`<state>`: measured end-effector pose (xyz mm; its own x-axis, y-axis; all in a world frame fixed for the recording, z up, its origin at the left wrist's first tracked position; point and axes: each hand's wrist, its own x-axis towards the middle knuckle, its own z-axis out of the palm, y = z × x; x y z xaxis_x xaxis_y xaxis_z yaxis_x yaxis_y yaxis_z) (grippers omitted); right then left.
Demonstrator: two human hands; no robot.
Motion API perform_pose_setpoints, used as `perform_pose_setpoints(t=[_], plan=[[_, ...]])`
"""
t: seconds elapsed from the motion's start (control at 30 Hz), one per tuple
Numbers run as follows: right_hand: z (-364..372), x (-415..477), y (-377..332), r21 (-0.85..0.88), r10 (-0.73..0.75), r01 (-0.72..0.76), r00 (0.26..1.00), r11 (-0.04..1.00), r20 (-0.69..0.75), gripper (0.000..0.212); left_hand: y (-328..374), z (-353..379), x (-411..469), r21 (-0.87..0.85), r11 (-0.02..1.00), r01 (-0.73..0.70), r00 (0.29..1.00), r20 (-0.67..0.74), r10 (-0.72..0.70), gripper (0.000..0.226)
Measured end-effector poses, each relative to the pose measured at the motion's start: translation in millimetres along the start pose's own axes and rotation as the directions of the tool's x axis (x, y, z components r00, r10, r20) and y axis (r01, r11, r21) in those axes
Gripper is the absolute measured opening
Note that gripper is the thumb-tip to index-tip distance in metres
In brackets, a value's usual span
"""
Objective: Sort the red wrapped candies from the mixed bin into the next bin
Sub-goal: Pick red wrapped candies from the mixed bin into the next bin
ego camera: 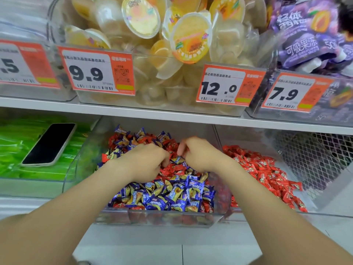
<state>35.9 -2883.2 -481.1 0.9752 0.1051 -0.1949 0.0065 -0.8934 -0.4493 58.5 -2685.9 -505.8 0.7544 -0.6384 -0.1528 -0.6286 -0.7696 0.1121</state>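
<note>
Mixed bin: clear plastic bin, red and blue-yellow wrapped candies.
Left hand: fingers curled into pile; grasp hidden.
Right hand: just beside it, curled; grasp unclear.
Red wrapped candies: between, under both hands.
Next bin: right, red heap.

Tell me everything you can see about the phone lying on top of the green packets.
The slim, rectangular black-screened smartphone has rounded corners and a pale cream edge or case. Its glossy screen faces up and is dark. It lies flat and diagonal, with its far end angled to the right, on a pile of green wrapped packets in a clear plastic bin on the lower shelf. Only the packets touch it.
</note>
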Motion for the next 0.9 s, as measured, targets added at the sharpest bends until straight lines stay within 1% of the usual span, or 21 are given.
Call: perform_pose_setpoints(t=[0.07,0.1,0.17,0.2,0.3,0.33,0.43,0.5,0.6,0.63,0.73,0.83,0.87,0.9], plan=[[2,-5,0,-0.023,-0.026,0.029,0.993,0.999,0.114,0.039,0,0,-1,-0.01,1.0,-0.016,1.0,0.021,0.016,0.043],[4,-6,1,-0.061,-0.038,0.048,0.988,0.997,0.15,0.04,0,1,-1,-0.016,1.0,-0.022,0.999,0.026,0.022,0.044],[10,-5,3,-0.148,-0.076,0.1,0.984,0.984,0.16,0.04,0,3,-1,-0.016,0.999,-0.045,0.998,0.051,0.046,0.043],[14,-4,3,-0.189,-0.082,0.113,0.983,0.975,0.163,0.039,0,4,-2,-0.008,0.999,-0.051,0.995,0.081,0.051,0.047],[20,1,2,-0.226,-0.083,0.123,0.98,0.966,0.18,0.042,3,5,-1,0.013,0.999,-0.044,0.991,0.129,0.042,0.056],[20,2,0,-0.227,-0.082,0.121,0.981,0.966,0.175,0.042,5,6,-1,0.026,0.999,-0.045,0.991,0.125,0.041,0.056],[25,9,0,-0.25,-0.056,0.087,0.99,0.964,0.131,0.025,12,12,2,0.076,0.995,-0.065,0.997,0.045,0.061,0.051],[27,11,0,-0.262,-0.023,0.064,0.987,0.963,0.158,0.023,11,11,4,0.046,0.997,-0.054,0.999,0.007,0.054,0.045],[21,9,-2,-0.184,-0.056,0.084,0.986,0.979,0.156,0.013,4,6,5,-0.031,0.999,-0.041,0.999,-0.019,0.041,0.026],[17,6,-3,-0.146,-0.064,0.084,0.988,0.986,0.138,0.014,1,6,6,-0.041,0.998,-0.046,0.999,-0.03,0.045,0.021],[7,-1,-1,-0.031,-0.064,0.067,0.994,0.997,0.091,0.025,-5,4,2,-0.112,0.992,-0.063,0.998,-0.037,0.06,0.013],[0,-11,-1,0.112,-0.007,0.008,1.0,0.994,-0.008,0.031,-10,-6,-5,-0.34,0.937,-0.074,0.995,-0.093,0.045,0.01],[0,-13,0,0.143,0.026,-0.018,0.998,0.99,-0.054,0.036,-11,-10,-8,-0.398,0.914,-0.078,0.992,-0.122,0.032,0.012],[0,-16,-2,0.173,0.062,-0.045,0.993,0.984,-0.097,0.039,-13,-13,-12,-0.417,0.905,-0.083,0.989,-0.147,0.023,0.014]])
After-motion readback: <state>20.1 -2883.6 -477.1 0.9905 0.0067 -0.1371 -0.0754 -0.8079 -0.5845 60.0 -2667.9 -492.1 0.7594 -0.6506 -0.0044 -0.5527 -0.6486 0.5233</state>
